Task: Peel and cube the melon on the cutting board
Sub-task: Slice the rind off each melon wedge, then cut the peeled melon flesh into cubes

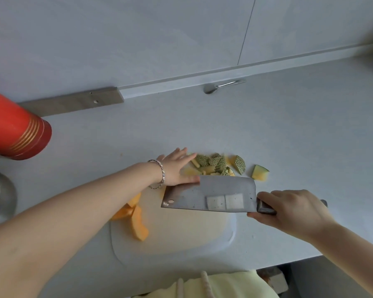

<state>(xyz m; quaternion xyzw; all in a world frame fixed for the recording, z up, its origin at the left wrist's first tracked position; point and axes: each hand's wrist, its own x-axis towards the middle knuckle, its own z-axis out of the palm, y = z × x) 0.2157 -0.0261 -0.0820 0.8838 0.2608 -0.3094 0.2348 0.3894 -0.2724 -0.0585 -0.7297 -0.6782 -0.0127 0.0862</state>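
This is a home kitchen. A pale grey bench (289,130) runs along a plain wall of the same colour. On the bench lie a white cutting board (181,229) with orange melon pieces (136,220), a wide cleaver (209,196) and a heap of green netted peels (218,163). A metal spoon (220,86) lies far by the wall, a red thermos (15,130) stands at the left.
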